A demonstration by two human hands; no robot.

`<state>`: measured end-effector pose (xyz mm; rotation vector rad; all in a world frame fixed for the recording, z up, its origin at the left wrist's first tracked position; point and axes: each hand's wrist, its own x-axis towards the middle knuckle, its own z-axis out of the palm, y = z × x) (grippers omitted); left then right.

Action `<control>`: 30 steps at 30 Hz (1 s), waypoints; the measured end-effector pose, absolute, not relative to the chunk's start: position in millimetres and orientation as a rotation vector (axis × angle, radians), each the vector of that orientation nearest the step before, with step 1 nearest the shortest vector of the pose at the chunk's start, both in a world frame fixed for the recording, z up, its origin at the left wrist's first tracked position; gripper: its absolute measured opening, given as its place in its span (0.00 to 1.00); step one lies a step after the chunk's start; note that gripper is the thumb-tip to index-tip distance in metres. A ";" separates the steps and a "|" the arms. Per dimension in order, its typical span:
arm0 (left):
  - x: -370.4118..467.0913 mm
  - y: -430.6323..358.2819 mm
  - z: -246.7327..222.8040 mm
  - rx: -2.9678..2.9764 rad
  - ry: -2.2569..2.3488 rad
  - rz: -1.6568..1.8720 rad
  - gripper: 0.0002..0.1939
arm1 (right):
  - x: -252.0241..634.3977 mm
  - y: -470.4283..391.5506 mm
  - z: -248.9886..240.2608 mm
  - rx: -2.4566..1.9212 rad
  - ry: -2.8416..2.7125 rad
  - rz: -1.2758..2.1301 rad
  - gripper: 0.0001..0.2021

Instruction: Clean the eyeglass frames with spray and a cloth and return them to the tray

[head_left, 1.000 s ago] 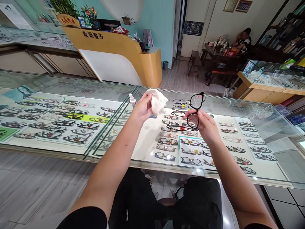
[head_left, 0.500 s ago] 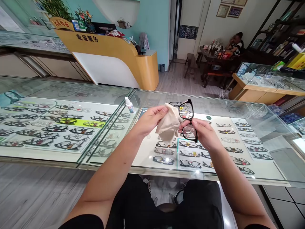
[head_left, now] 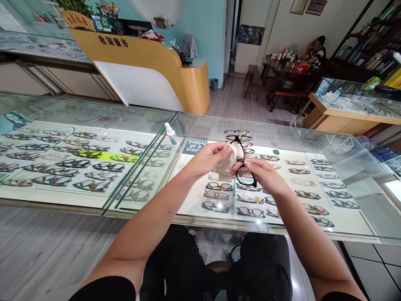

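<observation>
Above the glass display counter, my right hand (head_left: 262, 172) grips a pair of black-framed eyeglasses (head_left: 246, 175) near the bridge, with the lenses one above the other. My left hand (head_left: 210, 159) pinches a beige cleaning cloth (head_left: 226, 164) between thumb and fingers. The cloth lies against the upper lens and covers much of it. The lower lens is uncovered and looks speckled. Part of the cloth hangs down below my left fingers. A white spray bottle (head_left: 171, 134) stands on the counter glass, beyond my left hand.
Rows of eyeglasses (head_left: 250, 212) lie inside the glass display counter (head_left: 200, 218) under my hands. Another showcase section (head_left: 94, 196) adjoins on the left. Farther off are a yellow-and-white cashier desk (head_left: 194, 85), a wooden bench (head_left: 253, 79) and a person (head_left: 316, 54) at a table.
My left hand has brought the cloth rightward onto the upper lens, which was bare before. The glasses have shifted slightly left and down in view.
</observation>
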<state>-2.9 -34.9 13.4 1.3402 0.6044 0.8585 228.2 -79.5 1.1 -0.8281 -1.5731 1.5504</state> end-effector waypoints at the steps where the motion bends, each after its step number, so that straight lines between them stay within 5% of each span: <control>1: -1.4 -35.6 11.9 1.315 0.591 0.855 0.25 | 227.3 -79.0 0.5 -0.825 -1.577 1.555 0.21; 22: 25.4 -47.6 -7.3 1.236 0.446 0.979 0.23 | 216.5 -88.2 4.6 -0.827 -1.627 1.522 0.23; 30: 18.4 -41.2 -3.6 1.207 0.461 0.927 0.29 | 216.4 -90.9 10.2 -0.876 -1.677 1.414 0.23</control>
